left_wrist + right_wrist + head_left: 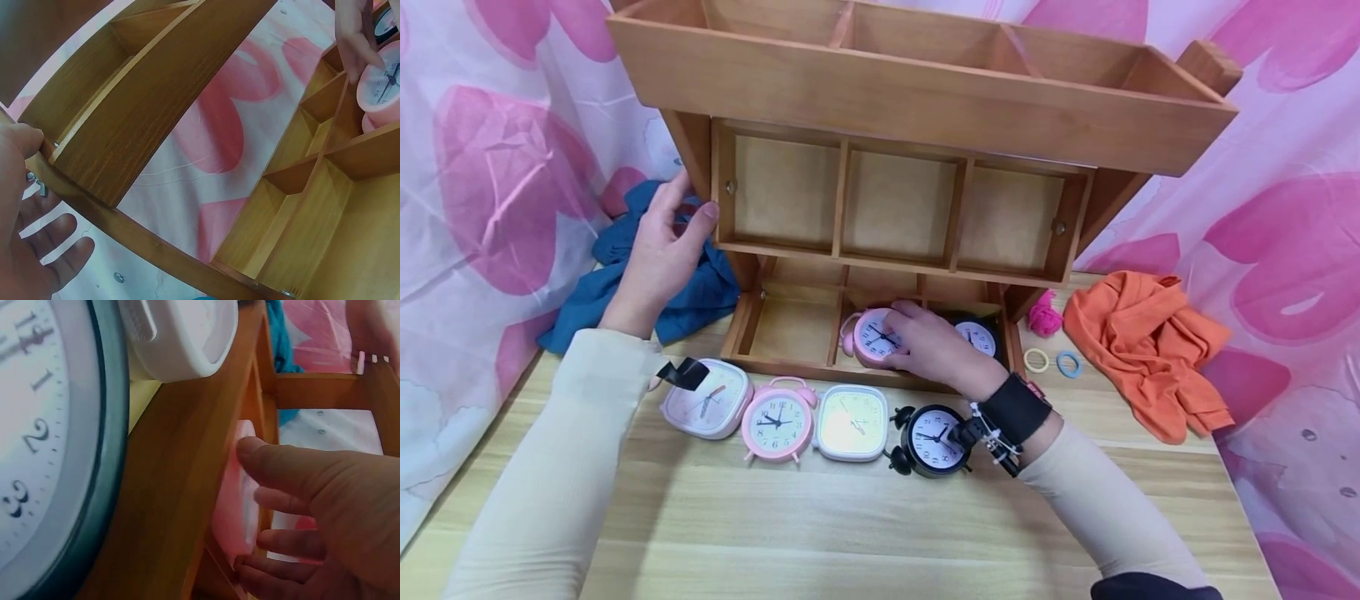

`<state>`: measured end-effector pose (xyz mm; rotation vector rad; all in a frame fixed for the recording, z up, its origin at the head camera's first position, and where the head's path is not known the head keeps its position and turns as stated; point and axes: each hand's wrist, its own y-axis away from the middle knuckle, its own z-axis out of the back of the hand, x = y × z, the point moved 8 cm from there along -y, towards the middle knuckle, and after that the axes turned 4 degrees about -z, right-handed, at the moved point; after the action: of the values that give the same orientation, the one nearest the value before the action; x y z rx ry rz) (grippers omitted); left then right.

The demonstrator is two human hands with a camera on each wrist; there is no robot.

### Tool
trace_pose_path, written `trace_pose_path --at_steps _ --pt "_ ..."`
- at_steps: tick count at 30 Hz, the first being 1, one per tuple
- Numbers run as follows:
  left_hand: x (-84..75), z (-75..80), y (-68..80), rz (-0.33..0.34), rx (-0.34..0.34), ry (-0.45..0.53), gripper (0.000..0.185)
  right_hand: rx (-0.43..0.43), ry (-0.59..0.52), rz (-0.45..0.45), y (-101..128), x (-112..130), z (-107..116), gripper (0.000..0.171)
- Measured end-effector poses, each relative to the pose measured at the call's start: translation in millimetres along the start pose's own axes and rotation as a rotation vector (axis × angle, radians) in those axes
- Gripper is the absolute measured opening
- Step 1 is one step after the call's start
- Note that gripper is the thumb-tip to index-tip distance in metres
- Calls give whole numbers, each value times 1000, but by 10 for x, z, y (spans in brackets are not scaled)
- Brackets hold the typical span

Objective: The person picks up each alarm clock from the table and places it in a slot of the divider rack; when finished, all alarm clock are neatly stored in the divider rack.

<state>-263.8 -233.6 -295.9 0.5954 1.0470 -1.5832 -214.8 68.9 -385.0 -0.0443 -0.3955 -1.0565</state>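
Observation:
My right hand (934,346) holds a pink twin-bell alarm clock (870,337) in the middle front compartment of the wooden rack's bottom tray (790,367). In the right wrist view its thumb lies on the edge of that clock (232,500), with the fingers around the other side. A dark-rimmed clock (976,337) sits in the compartment to the right, partly behind the hand. At the rack's left side, my left hand (662,237) touches the middle tray (895,265); the left wrist view shows its thumb on the wood and its fingers loosely spread.
Before the rack stand a white clock (711,404), a pink alarm clock (777,423), another white clock (852,422) and a black alarm clock (934,440). Blue cloth (625,258) lies left; orange cloth (1142,350), pink yarn (1045,315) and two rings (1069,364) lie right.

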Motion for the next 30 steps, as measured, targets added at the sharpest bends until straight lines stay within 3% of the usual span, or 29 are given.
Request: trace_pose_path --at_steps 13,24,30 --pt "-24 -7 -15 -1 -5 -4 55 -191 -92 -97 765 -181 425 66" --pt "-4 -18 -4 0 -6 12 55 -347 -95 -100 1402 -294 312 71" --pt "-22 -11 -17 -2 -7 1 55 -320 -102 -126 1543 -309 32 74"
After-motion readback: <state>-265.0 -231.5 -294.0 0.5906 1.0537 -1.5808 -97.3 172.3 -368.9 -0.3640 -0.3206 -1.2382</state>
